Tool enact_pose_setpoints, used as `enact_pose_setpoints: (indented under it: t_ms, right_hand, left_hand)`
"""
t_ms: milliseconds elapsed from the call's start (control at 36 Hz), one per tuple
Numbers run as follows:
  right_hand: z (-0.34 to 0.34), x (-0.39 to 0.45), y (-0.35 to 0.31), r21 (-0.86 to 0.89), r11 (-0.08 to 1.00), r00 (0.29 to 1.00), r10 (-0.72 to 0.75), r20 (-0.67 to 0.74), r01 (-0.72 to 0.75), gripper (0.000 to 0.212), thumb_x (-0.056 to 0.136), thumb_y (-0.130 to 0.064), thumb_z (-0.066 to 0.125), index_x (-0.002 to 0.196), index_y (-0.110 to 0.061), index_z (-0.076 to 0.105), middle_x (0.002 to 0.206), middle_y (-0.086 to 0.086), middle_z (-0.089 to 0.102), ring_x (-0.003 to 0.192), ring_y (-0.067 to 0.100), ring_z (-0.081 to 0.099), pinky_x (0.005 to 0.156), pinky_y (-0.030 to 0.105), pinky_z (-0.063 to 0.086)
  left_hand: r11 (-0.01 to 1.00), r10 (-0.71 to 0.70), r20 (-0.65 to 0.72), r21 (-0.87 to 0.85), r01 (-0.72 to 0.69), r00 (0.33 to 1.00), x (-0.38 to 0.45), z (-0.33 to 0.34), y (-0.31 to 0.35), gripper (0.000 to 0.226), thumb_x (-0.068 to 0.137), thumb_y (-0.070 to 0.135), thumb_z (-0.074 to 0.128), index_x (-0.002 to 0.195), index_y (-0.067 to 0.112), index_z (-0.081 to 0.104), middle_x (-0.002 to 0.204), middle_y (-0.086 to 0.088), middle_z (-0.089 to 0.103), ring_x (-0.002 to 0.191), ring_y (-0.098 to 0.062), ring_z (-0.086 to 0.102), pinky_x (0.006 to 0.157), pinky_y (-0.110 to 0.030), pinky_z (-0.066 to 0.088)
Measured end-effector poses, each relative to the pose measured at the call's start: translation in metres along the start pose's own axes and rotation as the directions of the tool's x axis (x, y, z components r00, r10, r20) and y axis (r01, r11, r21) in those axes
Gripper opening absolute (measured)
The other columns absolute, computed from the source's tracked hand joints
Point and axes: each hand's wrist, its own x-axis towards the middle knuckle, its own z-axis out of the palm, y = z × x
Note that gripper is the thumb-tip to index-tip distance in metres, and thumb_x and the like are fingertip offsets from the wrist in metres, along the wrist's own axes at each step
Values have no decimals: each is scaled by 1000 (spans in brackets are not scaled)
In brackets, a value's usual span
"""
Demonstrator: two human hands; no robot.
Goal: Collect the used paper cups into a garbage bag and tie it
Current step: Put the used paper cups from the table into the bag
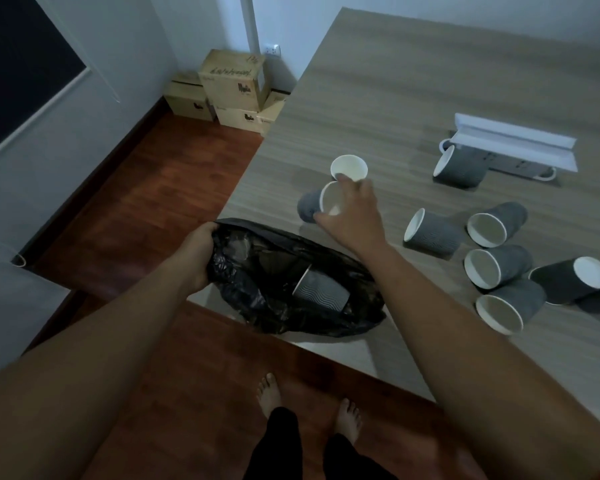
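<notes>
Head view looks down on a corner of a grey wood-grain table [430, 81] standing on a reddish-brown plank floor [160, 188]. Pale walls [84, 140] meet in the far corner, where four cardboard boxes [232, 83] are stacked beside a wall socket [271, 49]. A dark panel [18, 64] fills the upper left.

A black bag [257, 289] lies open at the table's near corner, partly hanging over the edge. The left hand [196, 252] is closed on the bag's rim, holding the mouth open. One grey cup [321, 289] lies on its side inside the bag.

The right hand [352, 213] reaches over the table and is clamped on a held cup [317, 204], fingers around its white rim, the cup tipped sideways just past the bag. An upright cup [349, 168] stands right behind it, touching the fingertips or very nearly so.

To the right, more cups [499, 265] lie on their sides in a loose cluster near the table's right edge, some touching each other, their white insides facing the camera. One side cup [430, 232] lies a little apart from them, between the cluster and the right hand. Farther back, another far cup [459, 166] lies against a grey power strip [513, 162], with a white folded card [520, 140] resting on top of the strip.

Bare feet [269, 393] and dark trousers [278, 445] show at the bottom, on the floor.
</notes>
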Motion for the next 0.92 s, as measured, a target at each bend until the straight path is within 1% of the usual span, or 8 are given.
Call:
enact_pose_setpoints:
  t_ms: [167,250,333,500,583,667,750,917]
  right_hand:
    - [-16,-51,0,467,825,948,263,179,-317,55,60,-53,73,106,-24,63,105,2,66,95,21,64,81,41,52]
    - [6,-63,-3,319,909,938,169,304,-267,71,62,-54,76,121,-20,61,111,-2,63,99,18,61,79,33,49]
    - [30,-61,-8,131,989,945,29,327,-75,81,68,-54,77,137,-20,50,135,3,53,121,21,50,98,35,44]
    - [51,-40,-5,-151,976,938,-100,331,158,84,73,-53,74,142,-20,40,137,5,47,125,30,40,103,41,39]
    - [37,-28,1,-61,983,947,-152,284,176,69,74,-57,66,133,-23,51,128,2,57,118,25,49,100,38,43]
    - [15,-9,14,66,987,989,-143,-43,146,34,80,-24,62,112,-14,68,105,6,69,99,26,60,87,32,47]
    - [-6,22,28,46,999,956,0,-293,14,34,76,-9,58,109,-10,66,103,10,64,99,31,56,89,38,46]
    - [-18,93,33,-262,959,994,103,-37,-109,82,76,-30,67,148,-21,30,150,10,30,131,34,34,102,47,37]
  left_hand:
    - [1000,11,50,-12,-10,999,3,12,23,38,95,37,43,103,10,70,94,-10,74,80,-27,70,63,-33,54]
    - [999,31,112,-31,-27,993,3,22,37,39,96,35,42,96,9,70,91,-11,75,78,-27,71,66,-34,54]
    - [998,56,198,-27,-52,979,2,32,46,41,96,32,38,87,8,70,82,-11,75,70,-25,71,66,-32,53]
    - [997,82,345,-34,-75,935,10,44,63,32,87,30,45,93,9,68,89,-9,71,73,-26,67,72,-32,51]
    - [993,108,387,-74,-86,916,14,50,69,39,92,26,40,81,7,71,77,-10,73,65,-25,69,63,-27,53]
    - [989,132,429,-112,-92,894,20,53,76,55,97,22,35,56,6,68,53,-8,63,36,-19,57,38,-13,43]
    - [987,137,386,-130,-93,912,26,52,82,39,95,25,39,75,6,66,65,-9,69,47,-22,65,46,-20,51]
    - [992,110,384,-99,-78,917,36,54,87,35,92,29,42,94,7,68,89,-12,71,78,-30,67,79,-37,53]
